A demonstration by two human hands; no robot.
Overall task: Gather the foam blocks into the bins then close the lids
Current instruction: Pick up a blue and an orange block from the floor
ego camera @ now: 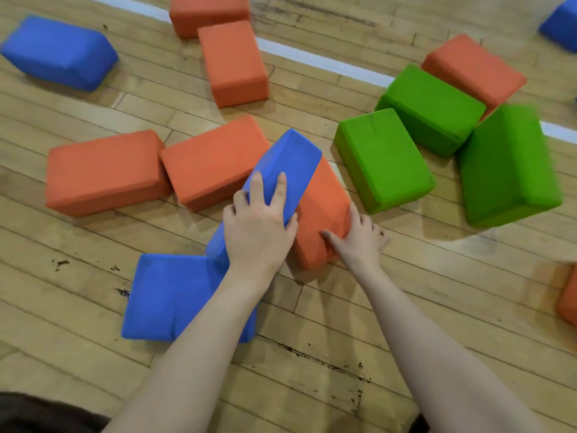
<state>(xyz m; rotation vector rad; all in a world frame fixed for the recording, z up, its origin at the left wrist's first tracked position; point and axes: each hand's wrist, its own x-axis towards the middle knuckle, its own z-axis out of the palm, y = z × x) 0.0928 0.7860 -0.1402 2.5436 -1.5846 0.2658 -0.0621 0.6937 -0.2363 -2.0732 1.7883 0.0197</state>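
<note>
Foam blocks lie scattered on a wooden floor. My left hand point(259, 226) grips a tilted blue block point(290, 157), fingers spread over its top face and thumb on its right edge. That block leans across an orange block point(324, 201) and touches a flat blue block point(165, 295) at its near end. My right hand point(359, 239) holds the orange block's near right corner, thumb on the near face and fingers round the side. No bin or lid is in view.
Two orange blocks point(103, 173) point(212, 157) lie to the left, and two more point(232, 62) sit further back. Three green blocks point(381, 160) point(431, 107) point(505, 164) cluster at the right beside an orange one point(474, 67). A blue block point(56, 51) lies far left. A white floor line point(312, 57) crosses behind.
</note>
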